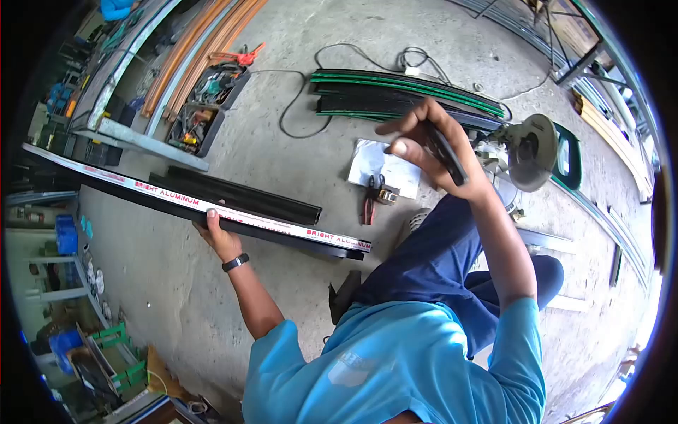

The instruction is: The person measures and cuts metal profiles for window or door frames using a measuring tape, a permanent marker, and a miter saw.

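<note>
My left hand point(220, 239), with a dark watch on its wrist, is wrapped round a long black aluminum profile point(261, 225). White tape lettered "BRIGHT ALUMINUM" runs along its face, and the bar reaches to the far left. My right hand point(439, 147) is raised over the floor, holding a short, dark, flat piece point(446, 154) against the palm; thumb and forefinger stick out apart from it. Below that hand lie a paper sheet point(364, 159), red-handled pliers point(369, 205) and what looks like a tape measure point(387, 196).
A cut-off saw point(533, 152) with a round blade stands at the right. Black and green strips point(409, 95) lie ahead, beside a loose cable point(286, 116). More black profiles point(247, 194) rest beyond my left hand. Tool trays point(205, 106) sit near a metal frame point(141, 141).
</note>
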A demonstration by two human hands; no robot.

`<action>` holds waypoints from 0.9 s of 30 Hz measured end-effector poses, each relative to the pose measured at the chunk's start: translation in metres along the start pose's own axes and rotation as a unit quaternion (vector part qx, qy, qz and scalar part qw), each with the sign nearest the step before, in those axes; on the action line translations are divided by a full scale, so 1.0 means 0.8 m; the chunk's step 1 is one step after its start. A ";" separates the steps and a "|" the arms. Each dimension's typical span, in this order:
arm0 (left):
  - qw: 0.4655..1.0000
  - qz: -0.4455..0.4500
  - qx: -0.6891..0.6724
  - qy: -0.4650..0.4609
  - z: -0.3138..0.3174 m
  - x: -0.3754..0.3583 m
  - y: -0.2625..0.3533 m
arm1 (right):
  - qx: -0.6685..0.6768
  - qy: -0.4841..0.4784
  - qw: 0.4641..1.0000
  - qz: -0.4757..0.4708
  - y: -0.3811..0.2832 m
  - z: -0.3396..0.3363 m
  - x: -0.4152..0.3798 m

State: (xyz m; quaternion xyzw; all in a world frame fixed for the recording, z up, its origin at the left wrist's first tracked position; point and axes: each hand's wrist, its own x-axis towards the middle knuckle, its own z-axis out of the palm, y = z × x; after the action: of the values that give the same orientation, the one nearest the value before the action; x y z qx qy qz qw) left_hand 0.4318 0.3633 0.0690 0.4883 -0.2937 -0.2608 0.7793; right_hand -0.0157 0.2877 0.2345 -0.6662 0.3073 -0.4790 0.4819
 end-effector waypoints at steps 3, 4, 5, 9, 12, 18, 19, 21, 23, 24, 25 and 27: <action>0.993 0.067 0.048 -0.090 0.064 -0.012 0.019 | -0.075 -0.028 0.996 -0.036 -0.034 -0.015 0.036; 0.986 0.096 0.042 -0.129 0.094 -0.015 0.027 | -0.064 0.001 0.997 -0.047 -0.045 -0.017 0.048; 0.984 0.089 0.029 -0.149 0.128 -0.028 0.036 | -0.055 0.029 0.996 -0.059 -0.053 -0.018 0.062; 0.933 0.162 0.058 -0.316 0.248 -0.057 0.028 | 0.083 -0.072 0.990 -0.088 -0.092 -0.046 0.123; 0.850 0.312 0.042 -0.422 0.358 -0.094 0.018 | 0.120 -0.036 0.966 -0.227 -0.116 -0.076 0.149; 0.757 0.263 0.024 -0.597 0.488 -0.171 -0.015 | 0.145 0.304 0.915 -0.223 -0.125 -0.234 -0.009; 0.741 0.267 0.013 -0.616 0.497 -0.185 -0.034 | 0.168 0.247 0.924 -0.240 -0.109 -0.255 -0.043; 0.693 0.215 -0.020 -0.688 0.511 -0.214 -0.066 | 0.139 0.305 0.913 -0.234 -0.076 -0.275 -0.114; 0.612 0.189 -0.037 -0.767 0.521 -0.222 -0.091 | 0.077 0.286 0.926 -0.233 -0.064 -0.253 -0.151; 0.597 0.162 -0.062 -0.783 0.526 -0.224 -0.119 | 0.074 0.302 0.923 -0.225 -0.051 -0.251 -0.175; 0.599 0.087 -0.046 -0.795 0.534 -0.215 -0.149 | 0.037 0.324 0.922 -0.206 -0.042 -0.249 -0.189; 0.667 -0.044 0.049 -0.742 0.549 -0.201 -0.250 | 0.022 0.341 0.913 -0.224 -0.023 -0.243 -0.211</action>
State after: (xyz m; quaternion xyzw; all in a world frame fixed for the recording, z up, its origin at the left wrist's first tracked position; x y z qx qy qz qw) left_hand -0.0164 0.1306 0.0074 0.1834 -0.7654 -0.5562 0.2668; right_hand -0.2580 0.3737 0.2088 -0.5032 0.2854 -0.7789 0.2422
